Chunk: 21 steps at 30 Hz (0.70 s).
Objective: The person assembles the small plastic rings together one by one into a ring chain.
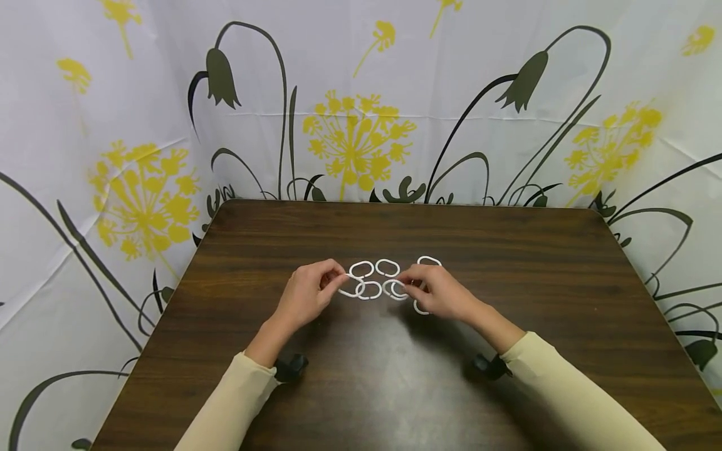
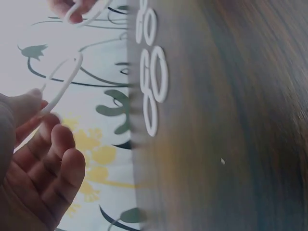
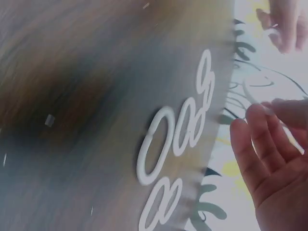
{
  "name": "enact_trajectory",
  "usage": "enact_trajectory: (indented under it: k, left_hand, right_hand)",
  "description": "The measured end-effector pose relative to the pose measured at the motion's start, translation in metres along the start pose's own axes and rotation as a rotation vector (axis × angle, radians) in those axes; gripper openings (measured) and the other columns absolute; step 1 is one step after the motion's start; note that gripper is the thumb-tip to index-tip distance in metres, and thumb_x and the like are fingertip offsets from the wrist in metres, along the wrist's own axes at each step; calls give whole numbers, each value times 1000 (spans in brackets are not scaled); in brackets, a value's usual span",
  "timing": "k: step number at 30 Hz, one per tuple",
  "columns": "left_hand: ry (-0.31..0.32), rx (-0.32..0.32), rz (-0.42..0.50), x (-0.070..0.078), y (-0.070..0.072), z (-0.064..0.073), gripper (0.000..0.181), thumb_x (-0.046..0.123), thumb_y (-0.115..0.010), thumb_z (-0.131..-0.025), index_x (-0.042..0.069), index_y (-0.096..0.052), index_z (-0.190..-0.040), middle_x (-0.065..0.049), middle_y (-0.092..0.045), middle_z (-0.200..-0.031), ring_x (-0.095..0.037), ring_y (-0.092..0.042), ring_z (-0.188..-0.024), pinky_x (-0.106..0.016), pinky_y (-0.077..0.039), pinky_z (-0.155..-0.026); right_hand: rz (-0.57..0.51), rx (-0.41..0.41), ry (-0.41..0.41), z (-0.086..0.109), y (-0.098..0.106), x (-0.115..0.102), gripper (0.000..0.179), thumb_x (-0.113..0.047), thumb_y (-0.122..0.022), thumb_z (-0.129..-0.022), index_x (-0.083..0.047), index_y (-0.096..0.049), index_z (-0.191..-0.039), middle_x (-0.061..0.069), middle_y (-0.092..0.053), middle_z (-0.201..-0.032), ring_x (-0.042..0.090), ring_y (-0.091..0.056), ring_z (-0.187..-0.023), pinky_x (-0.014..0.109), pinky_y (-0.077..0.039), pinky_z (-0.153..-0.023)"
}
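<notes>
My left hand (image 1: 304, 293) pinches a white oval ring (image 2: 67, 85) between thumb and fingertips, held up above the table. The other fingers of that hand are half bent beside it. Opposite it, my right hand (image 1: 442, 292) pinches another white oval ring (image 1: 385, 287) by its right end. The two held rings are apart, with a gap between the hands. More white rings (image 1: 387, 260) lie flat on the table under and behind the hands, some with a small break in their outline. One large ring (image 3: 142, 156) shows below the right hand in the right wrist view.
The dark wood-grain table (image 1: 361, 388) extends toward me and to both sides. A white curtain (image 1: 361, 56) printed with yellow and dark green flowers hangs behind the table's far edge. Dark wrist straps (image 1: 291, 368) sit at the ends of both pale sleeves (image 1: 570, 388).
</notes>
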<state>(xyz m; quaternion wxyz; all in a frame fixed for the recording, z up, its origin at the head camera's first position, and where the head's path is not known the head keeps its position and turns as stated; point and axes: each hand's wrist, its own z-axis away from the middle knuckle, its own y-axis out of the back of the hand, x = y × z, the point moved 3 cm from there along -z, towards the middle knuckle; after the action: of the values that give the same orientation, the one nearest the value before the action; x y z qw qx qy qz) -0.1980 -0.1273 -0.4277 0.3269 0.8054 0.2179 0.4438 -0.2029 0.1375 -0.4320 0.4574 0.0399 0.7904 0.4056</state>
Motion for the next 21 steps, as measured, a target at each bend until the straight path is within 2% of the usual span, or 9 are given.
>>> enact_trajectory:
  k: [2, 6, 9, 11, 15, 19, 21]
  left_hand:
    - [-1, -4, 26, 4, 1, -1, 5, 22, -72, -92, 20, -69, -88, 12, -60, -71, -5, -54, -61, -26, -47, -56]
    - [-10, 4, 7, 12, 3, -1, 5, 23, -72, -91, 20, -70, -88, 12, -62, -73, -5, -56, -62, -26, -49, -57]
    - [-19, 24, -17, 16, 4, -2, 6, 23, -74, -89, 20, -70, -87, 12, -62, -73, -5, -56, -62, -27, -48, -57]
    - [-30, 36, -22, 18, 4, -3, 6, 22, -76, -88, 20, -70, -86, 12, -61, -73, -4, -56, -62, -26, -48, -57]
    - [-59, 46, -12, 23, 3, -4, 6, 21, -77, -87, 19, -71, -85, 12, -61, -73, -2, -55, -62, -25, -48, -56]
    - [-86, 34, 14, 28, 2, -5, 7, 20, -78, -86, 19, -71, -86, 11, -62, -74, -2, -55, -62, -24, -48, -56]
    - [-94, 27, 26, 29, 1, -6, 7, 20, -78, -85, 19, -71, -86, 11, -62, -75, -2, -55, -62, -24, -49, -55]
  right_hand:
    - [-121, 36, -76, -2, 0, -1, 14, -2, -66, -93, 0, -71, -105, 5, -67, -84, 18, -63, -73, 30, -56, -65]
    - [-400, 97, -206, -8, -1, -4, 13, -3, -63, -95, 6, -68, -102, 18, -66, -77, 33, -65, -66, 48, -57, -62]
    - [-571, 125, -280, -12, -3, -7, 15, -6, -61, -97, 7, -67, -103, 19, -64, -78, 30, -65, -66, 56, -55, -65]
    - [-653, 135, -320, -15, -4, -10, 17, -8, -60, -98, 7, -66, -103, 17, -64, -79, 24, -65, -65, 56, -56, -66]
    - [-761, 138, -387, -20, -9, -14, 23, -13, -59, -99, 8, -64, -106, 11, -64, -80, 18, -65, -66, 45, -59, -66]
    - [-799, 140, -421, -22, -14, -16, 27, -14, -60, -99, 11, -62, -110, 10, -64, -80, 17, -65, -65, 39, -59, -64]
    - [-801, 138, -429, -23, -16, -17, 27, -14, -60, -99, 11, -62, -108, 14, -64, -81, 17, -65, -65, 38, -59, -64]
